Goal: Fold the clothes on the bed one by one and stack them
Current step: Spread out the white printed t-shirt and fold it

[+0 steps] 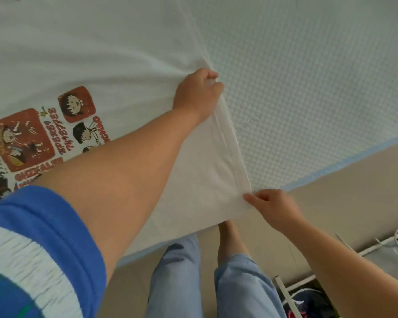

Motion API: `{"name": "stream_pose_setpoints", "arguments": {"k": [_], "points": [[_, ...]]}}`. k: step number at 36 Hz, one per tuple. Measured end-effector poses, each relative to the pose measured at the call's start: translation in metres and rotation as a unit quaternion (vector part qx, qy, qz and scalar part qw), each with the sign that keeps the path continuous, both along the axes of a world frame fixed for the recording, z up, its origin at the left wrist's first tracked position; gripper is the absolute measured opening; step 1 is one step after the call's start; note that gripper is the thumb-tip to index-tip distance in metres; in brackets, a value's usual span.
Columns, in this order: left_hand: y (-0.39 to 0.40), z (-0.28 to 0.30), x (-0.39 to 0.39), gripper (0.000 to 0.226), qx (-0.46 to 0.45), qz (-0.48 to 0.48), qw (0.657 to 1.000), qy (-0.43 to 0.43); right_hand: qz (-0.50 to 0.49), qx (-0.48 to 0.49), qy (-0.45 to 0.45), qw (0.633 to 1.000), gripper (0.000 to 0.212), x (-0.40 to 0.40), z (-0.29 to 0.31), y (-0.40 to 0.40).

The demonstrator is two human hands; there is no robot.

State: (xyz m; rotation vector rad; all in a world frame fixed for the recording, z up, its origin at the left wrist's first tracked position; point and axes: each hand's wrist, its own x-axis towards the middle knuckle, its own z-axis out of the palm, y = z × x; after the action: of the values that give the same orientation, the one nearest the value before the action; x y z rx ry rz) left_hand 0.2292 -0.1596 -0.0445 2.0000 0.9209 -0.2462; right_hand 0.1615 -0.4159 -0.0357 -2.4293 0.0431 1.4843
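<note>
Blue sleeve [32, 249] with a white ribbed band fills the lower left corner; the bare forearm runs up and right from it across the shirt.

White shirt [90, 49] lies flat on the bed [308, 76], covering the left and upper-left of the view. Cartoon print [21, 140] in red squares with red lettering sits at the left, partly under the forearm. The print reads upside down from the camera. The shirt's long axis runs from the near bed edge away toward the top of frame, tilted slightly left. Its right side edge is a straight folded line running from top centre down to the near right corner.

Left hand [197, 96] is on that right edge about midway, fingers curled, pinching a bunch of fabric; creases fan out leftward from the grip.

Right hand [274, 208] is at the near right corner of the shirt, right at the bed edge, thumb and fingers pinching the corner. The edge is pulled taut between the two hands.

Bed surface to the right is textured white with a light blue border. Below it: jeans [177, 283], a bare foot, floor. White rack [377, 246] at far right.
</note>
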Motion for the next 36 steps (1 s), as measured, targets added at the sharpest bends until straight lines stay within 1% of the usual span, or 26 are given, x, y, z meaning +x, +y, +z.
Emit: {"name": "stream_pose_setpoints", "arguments": {"k": [2, 3, 4, 5, 7, 8, 9, 10, 12, 14, 16, 18, 20, 22, 24, 26, 29, 32, 34, 36], "points": [[0.003, 0.008, -0.007, 0.029, 0.064, -0.014, 0.996, -0.053, 0.015, -0.015, -0.137, 0.990, 0.024, 0.005, 0.012, 0.009], [0.005, 0.010, -0.012, 0.031, 0.115, -0.026, 0.990, -0.076, 0.034, -0.003, -0.181, 0.983, 0.019, 0.007, 0.017, 0.017], [0.009, 0.008, -0.017, 0.036, 0.167, -0.038, 0.981, -0.089, 0.063, 0.029, -0.218, 0.974, 0.015, 0.009, 0.021, 0.028], [0.014, 0.006, -0.021, 0.042, 0.212, -0.049, 0.973, -0.084, 0.098, 0.082, -0.259, 0.957, 0.015, 0.011, 0.024, 0.041], [0.028, -0.005, -0.028, 0.056, 0.270, -0.071, 0.960, -0.025, 0.172, 0.201, -0.330, 0.906, 0.025, 0.012, 0.024, 0.073], [0.037, -0.012, -0.031, 0.061, 0.288, -0.076, 0.954, 0.007, 0.211, 0.244, -0.343, 0.883, 0.032, 0.014, 0.020, 0.091], [0.046, -0.019, -0.032, 0.065, 0.300, -0.079, 0.950, 0.032, 0.251, 0.269, -0.336, 0.867, 0.039, 0.016, 0.014, 0.108], [0.055, -0.026, -0.032, 0.067, 0.305, -0.082, 0.947, 0.052, 0.295, 0.277, -0.317, 0.858, 0.046, 0.020, 0.007, 0.124], [0.068, -0.038, -0.028, 0.069, 0.298, -0.095, 0.946, 0.089, 0.367, 0.248, -0.290, 0.848, 0.058, 0.036, -0.011, 0.144], [0.070, -0.047, -0.023, 0.070, 0.300, -0.120, 0.939, 0.118, 0.390, 0.193, -0.287, 0.854, 0.065, 0.054, -0.029, 0.146], [0.065, -0.050, -0.016, 0.073, 0.311, -0.143, 0.932, 0.119, 0.395, 0.152, -0.301, 0.855, 0.067, 0.065, -0.037, 0.135], [0.064, -0.049, -0.007, 0.076, 0.303, -0.165, 0.934, 0.095, 0.380, 0.142, -0.313, 0.859, 0.069, 0.067, -0.033, 0.128], [0.068, -0.042, 0.004, 0.077, 0.272, -0.185, 0.942, 0.061, 0.360, 0.144, -0.320, 0.865, 0.068, 0.066, -0.027, 0.127], [0.078, -0.033, 0.010, 0.074, 0.237, -0.186, 0.953, 0.030, 0.326, 0.150, -0.336, 0.871, 0.062, 0.070, -0.017, 0.135], [0.085, -0.025, 0.006, 0.069, 0.225, -0.177, 0.958, 0.001, 0.268, 0.158, -0.363, 0.878, 0.051, 0.081, -0.008, 0.150], [0.090, -0.018, -0.005, 0.068, 0.224, -0.161, 0.961, -0.016, 0.201, 0.147, -0.364, 0.897, 0.041, 0.095, 0.000, 0.167], [0.097, -0.012, -0.031, 0.068, 0.231, -0.106, 0.967, 0.003, 0.126, 0.141, -0.340, 0.921, 0.040, 0.125, 0.008, 0.199], [0.104, -0.013, -0.056, 0.071, 0.237, -0.079, 0.967, 0.048, 0.088, 0.127, -0.306, 0.940, 0.042, 0.157, 0.010, 0.233], [0.106, -0.018, -0.065, 0.074, 0.241, -0.074, 0.966, 0.062, 0.083, 0.105, -0.279, 0.951, 0.044, 0.177, 0.004, 0.256], [0.107, -0.023, -0.067, 0.077, 0.248, -0.083, 0.963, 0.071, 0.104, 0.082, -0.266, 0.955, 0.043, 0.193, -0.005, 0.275]]}}
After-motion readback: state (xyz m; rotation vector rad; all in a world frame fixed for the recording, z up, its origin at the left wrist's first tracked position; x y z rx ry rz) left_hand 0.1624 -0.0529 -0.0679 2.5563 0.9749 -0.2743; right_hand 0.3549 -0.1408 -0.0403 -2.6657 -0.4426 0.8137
